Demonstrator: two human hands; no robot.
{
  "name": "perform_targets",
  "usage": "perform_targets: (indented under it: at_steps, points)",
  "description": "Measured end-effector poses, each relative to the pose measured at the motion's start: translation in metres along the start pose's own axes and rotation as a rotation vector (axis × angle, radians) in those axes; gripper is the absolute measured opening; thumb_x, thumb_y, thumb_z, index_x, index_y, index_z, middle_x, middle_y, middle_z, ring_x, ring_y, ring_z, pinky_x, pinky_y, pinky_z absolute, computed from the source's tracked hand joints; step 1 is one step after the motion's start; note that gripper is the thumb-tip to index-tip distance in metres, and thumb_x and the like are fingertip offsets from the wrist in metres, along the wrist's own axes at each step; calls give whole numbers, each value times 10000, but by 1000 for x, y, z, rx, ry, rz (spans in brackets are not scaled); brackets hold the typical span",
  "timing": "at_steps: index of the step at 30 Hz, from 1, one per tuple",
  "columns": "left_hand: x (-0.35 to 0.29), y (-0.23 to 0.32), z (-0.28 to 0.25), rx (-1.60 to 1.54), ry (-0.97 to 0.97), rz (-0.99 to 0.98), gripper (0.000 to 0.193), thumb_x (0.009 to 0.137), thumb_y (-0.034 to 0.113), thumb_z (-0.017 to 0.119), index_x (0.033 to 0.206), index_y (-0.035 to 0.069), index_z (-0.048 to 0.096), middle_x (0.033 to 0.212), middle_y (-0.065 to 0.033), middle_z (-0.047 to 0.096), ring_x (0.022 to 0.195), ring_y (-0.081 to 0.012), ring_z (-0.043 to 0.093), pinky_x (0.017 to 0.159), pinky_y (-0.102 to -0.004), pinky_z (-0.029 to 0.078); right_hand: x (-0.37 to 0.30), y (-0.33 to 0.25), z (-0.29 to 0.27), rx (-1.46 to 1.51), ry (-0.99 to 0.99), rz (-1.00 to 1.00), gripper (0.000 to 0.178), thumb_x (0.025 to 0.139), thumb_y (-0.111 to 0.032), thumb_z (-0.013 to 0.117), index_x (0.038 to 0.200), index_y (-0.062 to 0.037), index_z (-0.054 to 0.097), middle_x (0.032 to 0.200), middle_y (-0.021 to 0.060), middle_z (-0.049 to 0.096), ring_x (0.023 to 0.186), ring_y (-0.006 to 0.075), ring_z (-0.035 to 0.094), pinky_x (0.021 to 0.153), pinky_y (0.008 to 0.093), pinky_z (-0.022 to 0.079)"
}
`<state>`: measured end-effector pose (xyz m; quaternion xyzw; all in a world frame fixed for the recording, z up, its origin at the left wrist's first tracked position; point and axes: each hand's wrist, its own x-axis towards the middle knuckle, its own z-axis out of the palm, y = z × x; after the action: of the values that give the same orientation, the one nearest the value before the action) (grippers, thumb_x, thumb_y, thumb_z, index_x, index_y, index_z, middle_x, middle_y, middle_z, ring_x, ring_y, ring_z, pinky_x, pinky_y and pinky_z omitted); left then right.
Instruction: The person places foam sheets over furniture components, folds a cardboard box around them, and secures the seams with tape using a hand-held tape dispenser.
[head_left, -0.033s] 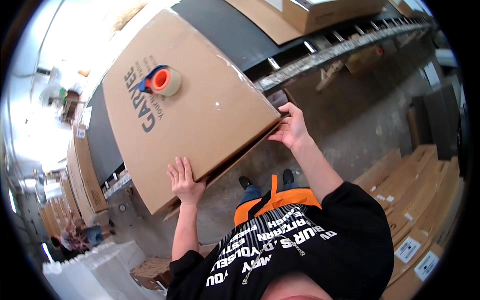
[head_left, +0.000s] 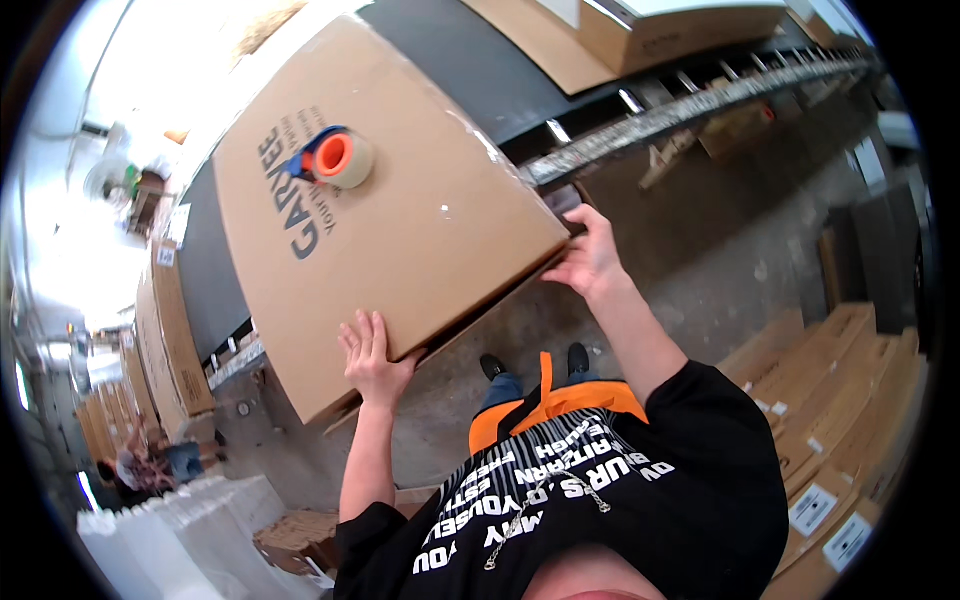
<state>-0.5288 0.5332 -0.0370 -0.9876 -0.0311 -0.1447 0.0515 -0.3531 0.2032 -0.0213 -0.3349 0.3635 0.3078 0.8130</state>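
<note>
A large flat cardboard box (head_left: 400,240) lies at a slant before me, its near side edge overhanging the conveyor. My left hand (head_left: 375,365) rests on its near edge, fingers spread flat on top and thumb at the edge. At the right corner, my right hand (head_left: 588,255) grips the near side flap (head_left: 500,303), thumb above and fingers lower down. A narrow dark gap shows between that flap and the box top. Something grey (head_left: 562,200) shows inside the open right end. On top sits a tape dispenser (head_left: 340,160), blue and orange with a clear roll.
The box lies across a dark conveyor belt (head_left: 440,45) with a metal roller rail (head_left: 600,143). Another open carton (head_left: 650,40) stands at the far right. Cartons (head_left: 830,400) are stacked at lower right, white foam sheets (head_left: 190,540) at lower left. A person (head_left: 160,465) is at far left.
The gap between the side flap and the box top has narrowed slightly. Box and tape dispenser appear a little further right in view. Both hands keep their places on the box.
</note>
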Motion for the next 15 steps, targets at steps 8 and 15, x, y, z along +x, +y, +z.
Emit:
perform_targets:
  at_steps: [8, 15]
  points:
    - [91, 84, -12, -96, -336, 328, 1118, 602, 476, 836, 1491, 35, 320, 1513, -323, 274, 1331, -622, 276, 1130, -636, 228, -24, -5, 32, -1752, 140, -873, 282, 799, -237, 641, 988, -51, 737, 679, 131, 680, 636, 262, 673, 652, 376, 560]
    - [86, 92, -5, -233, -225, 321, 1058, 588, 384, 844, 1486, 100, 360, 1530, -249, 309, 1349, -557, 324, 1127, -609, 274, 78, 13, 280, -1462, -94, -1895, 654, 806, -193, 662, 1412, -62, 456, 1304, 185, 570, 1197, 267, 564, 956, 383, 492]
